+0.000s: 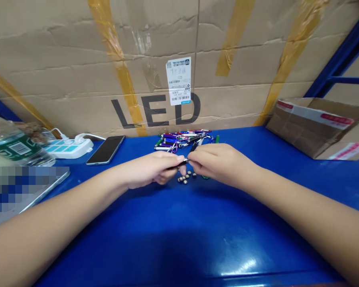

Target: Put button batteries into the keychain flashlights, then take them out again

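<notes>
**Slim Parts Want a Steady Two-Handed Pinch**

Nearest, the left hand and right hand meet above the middle of the blue surface, both curled almost closed. A slim dark metal tube runs between them, one end held by the left thumb and fingers, the other pinched by the right hand. The fingers partly hide it, so how much of it each hand covers cannot be told. A pinch near each end, with the hands kept low, should stop something this thin from slipping (anything round would roll quickly on a surface this smooth).

Just below the hands, small round metal pieces, possibly button cells, lie in a loose cluster. Beyond them, toward the far edge, sits a heap of pen-shaped metal tubes in purple, blue, red and green, some with small clips attached. Toward the far left corner lie a black smartphone and a white power strip, with a water bottle at the left edge. An open cardboard carton occupies the far right corner. Behind the far edge stands a large taped cardboard box printed "LED".
</notes>
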`<control>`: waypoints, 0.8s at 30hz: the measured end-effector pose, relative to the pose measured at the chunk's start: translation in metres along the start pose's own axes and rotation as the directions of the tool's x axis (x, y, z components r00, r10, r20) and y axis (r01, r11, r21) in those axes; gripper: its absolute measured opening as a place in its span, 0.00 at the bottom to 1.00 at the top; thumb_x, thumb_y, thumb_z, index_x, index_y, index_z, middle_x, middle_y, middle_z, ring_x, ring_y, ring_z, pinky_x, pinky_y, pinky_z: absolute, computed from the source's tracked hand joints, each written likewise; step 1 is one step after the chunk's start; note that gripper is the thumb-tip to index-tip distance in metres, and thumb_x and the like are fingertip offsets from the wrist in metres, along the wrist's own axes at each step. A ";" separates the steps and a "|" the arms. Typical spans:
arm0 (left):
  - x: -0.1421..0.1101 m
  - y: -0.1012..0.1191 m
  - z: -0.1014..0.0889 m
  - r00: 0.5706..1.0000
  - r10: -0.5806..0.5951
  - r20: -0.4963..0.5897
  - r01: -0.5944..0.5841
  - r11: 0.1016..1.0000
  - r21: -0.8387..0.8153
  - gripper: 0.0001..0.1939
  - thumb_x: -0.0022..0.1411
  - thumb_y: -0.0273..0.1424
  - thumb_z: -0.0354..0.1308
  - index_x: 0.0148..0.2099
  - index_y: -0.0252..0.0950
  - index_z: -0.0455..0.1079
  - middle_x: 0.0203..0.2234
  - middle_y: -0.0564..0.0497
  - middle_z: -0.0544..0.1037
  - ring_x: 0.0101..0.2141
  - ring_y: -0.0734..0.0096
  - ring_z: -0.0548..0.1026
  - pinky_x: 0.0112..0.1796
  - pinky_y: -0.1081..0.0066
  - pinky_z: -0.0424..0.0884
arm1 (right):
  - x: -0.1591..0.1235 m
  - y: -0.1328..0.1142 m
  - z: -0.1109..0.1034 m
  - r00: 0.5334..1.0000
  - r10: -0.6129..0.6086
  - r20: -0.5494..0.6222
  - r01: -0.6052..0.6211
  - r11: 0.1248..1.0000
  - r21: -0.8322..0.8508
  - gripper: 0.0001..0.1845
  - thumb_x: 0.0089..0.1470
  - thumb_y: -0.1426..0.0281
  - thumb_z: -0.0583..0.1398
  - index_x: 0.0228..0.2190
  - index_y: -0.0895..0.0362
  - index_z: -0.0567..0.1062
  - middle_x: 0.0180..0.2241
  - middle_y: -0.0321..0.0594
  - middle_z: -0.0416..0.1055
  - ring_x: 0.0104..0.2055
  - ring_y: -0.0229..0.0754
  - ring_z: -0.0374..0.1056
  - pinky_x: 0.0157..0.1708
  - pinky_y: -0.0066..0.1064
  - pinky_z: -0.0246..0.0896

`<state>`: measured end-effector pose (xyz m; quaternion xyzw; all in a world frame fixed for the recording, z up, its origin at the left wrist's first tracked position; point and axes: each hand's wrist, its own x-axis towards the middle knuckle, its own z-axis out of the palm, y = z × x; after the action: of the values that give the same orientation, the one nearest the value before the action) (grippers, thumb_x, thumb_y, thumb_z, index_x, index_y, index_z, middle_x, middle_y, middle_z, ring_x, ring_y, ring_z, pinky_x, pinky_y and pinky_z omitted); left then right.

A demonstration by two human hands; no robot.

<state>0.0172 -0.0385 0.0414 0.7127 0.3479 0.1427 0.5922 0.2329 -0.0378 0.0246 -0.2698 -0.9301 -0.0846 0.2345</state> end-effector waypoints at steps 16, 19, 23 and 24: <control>0.002 -0.006 0.002 0.829 0.525 -0.193 -0.097 0.476 0.874 0.15 0.67 0.39 0.49 0.36 0.35 0.70 0.29 0.52 0.75 0.31 0.70 0.71 0.33 0.73 0.62 | 0.005 -0.004 0.014 0.974 0.213 -0.077 -0.186 0.947 0.261 0.07 0.55 0.71 0.55 0.27 0.57 0.70 0.22 0.34 0.71 0.24 0.34 0.63 0.26 0.25 0.53; 0.004 -0.003 0.005 0.906 0.346 -0.244 -0.117 0.758 0.641 0.24 0.69 0.42 0.42 0.26 0.34 0.65 0.18 0.55 0.67 0.23 0.76 0.65 0.27 0.75 0.59 | 0.002 0.000 0.011 0.993 0.005 -0.117 -0.004 1.000 0.010 0.12 0.59 0.72 0.52 0.26 0.58 0.71 0.24 0.37 0.71 0.26 0.36 0.63 0.28 0.26 0.54; 0.006 -0.004 0.006 0.983 0.075 -0.170 -0.054 0.991 0.124 0.22 0.67 0.48 0.44 0.31 0.35 0.61 0.15 0.60 0.58 0.17 0.81 0.53 0.19 0.78 0.52 | 0.000 0.004 0.006 0.951 -0.281 -0.129 0.239 0.933 -0.270 0.15 0.63 0.72 0.50 0.26 0.58 0.71 0.22 0.37 0.68 0.24 0.37 0.60 0.25 0.28 0.51; 0.007 -0.005 0.005 0.987 0.039 -0.153 -0.035 0.999 0.025 0.20 0.67 0.48 0.45 0.32 0.36 0.60 0.15 0.61 0.57 0.16 0.81 0.50 0.18 0.79 0.49 | 0.000 0.004 0.006 0.944 -0.299 -0.139 0.248 0.922 -0.297 0.15 0.62 0.73 0.50 0.26 0.57 0.71 0.21 0.36 0.67 0.24 0.37 0.59 0.25 0.28 0.51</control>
<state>0.0236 -0.0377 0.0337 0.7124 0.3808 0.2044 0.5529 0.2327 -0.0327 0.0197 -0.1578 -0.9125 -0.2695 0.2643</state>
